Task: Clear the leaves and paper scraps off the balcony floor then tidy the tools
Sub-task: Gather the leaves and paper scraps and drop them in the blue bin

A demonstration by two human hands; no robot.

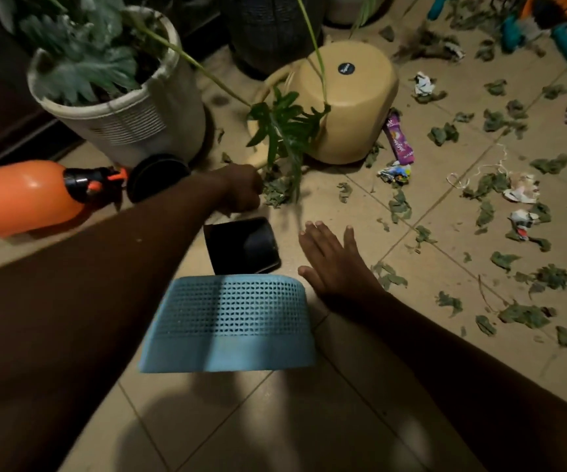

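Note:
Dry green leaves and crumpled paper scraps lie scattered over the tiled balcony floor, mostly on the right. My left hand is curled around a clump of leaves near the yellow watering can. My right hand lies flat on the floor with straight spread fingers, holding nothing, just right of a blue perforated basket. A purple wrapper rests against the can. Teal-handled garden tools lie at the far right back.
A white pot with a plant stands at the back left, its long stems reaching over the can. An orange spray bottle lies at the left. A black phone sits behind the basket. A dark pot stands at the back.

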